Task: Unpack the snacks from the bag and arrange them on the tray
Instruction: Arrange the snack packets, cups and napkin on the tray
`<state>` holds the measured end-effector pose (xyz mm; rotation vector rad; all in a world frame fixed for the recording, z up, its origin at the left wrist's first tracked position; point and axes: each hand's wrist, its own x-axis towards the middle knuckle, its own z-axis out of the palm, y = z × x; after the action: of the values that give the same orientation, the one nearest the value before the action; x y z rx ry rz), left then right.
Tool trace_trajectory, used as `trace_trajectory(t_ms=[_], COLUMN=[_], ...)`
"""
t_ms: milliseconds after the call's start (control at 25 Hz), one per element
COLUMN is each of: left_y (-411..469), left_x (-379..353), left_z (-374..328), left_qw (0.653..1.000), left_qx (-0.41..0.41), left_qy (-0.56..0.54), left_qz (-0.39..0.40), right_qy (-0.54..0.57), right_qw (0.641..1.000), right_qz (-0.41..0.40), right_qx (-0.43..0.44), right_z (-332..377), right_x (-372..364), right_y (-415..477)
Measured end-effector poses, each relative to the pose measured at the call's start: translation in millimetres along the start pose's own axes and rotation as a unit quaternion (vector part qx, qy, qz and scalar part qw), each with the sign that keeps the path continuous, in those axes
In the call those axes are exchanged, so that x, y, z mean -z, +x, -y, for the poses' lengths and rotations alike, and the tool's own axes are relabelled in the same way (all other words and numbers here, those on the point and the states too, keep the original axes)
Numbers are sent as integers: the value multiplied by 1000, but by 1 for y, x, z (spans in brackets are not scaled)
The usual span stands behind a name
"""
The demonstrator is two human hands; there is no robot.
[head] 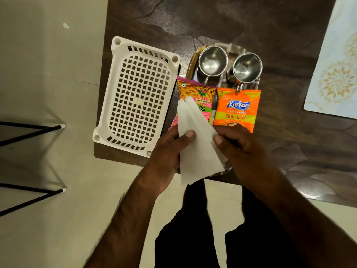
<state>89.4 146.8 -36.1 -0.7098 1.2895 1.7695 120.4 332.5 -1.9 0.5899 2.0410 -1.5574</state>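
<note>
A steel tray [190,63] on the dark table carries two steel cups [212,60] [247,67] at its far end. Two snack packets lie nearer: a pink and yellow packet [195,91] on the left and an orange Kurkure packet [237,109] on the right. Above the tray's near end I hold folded white paper napkins [197,151]. My left hand [170,151] grips them with the thumb on top, and my right hand [239,146] pinches their right edge. The napkins hide the lower part of the pink packet. No bag is in view.
A white perforated plastic basket tray [139,97] lies on the table [251,22] left of the steel tray. A pale patterned mat [336,74] sits at the right edge. Black metal legs [38,128] stand on the beige floor at left.
</note>
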Motion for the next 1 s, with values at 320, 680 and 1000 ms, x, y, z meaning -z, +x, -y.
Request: trace_trajectory(t_ms=[320, 680, 1000], left_y=[7, 11, 3], left_x=[-3, -8, -14], left_z=[-1, -3, 1], left_qw=[1000, 998, 998], left_qx=[-11, 1, 24], left_qy=[-11, 34, -6], left_qz=[25, 44, 66], right_qy=[-136, -48, 112], right_qw=[989, 998, 983], right_qz=[-56, 26, 77], right_qx=[28, 35, -121], right_z=[10, 13, -12], right_x=[8, 14, 19], right_y=[8, 16, 2])
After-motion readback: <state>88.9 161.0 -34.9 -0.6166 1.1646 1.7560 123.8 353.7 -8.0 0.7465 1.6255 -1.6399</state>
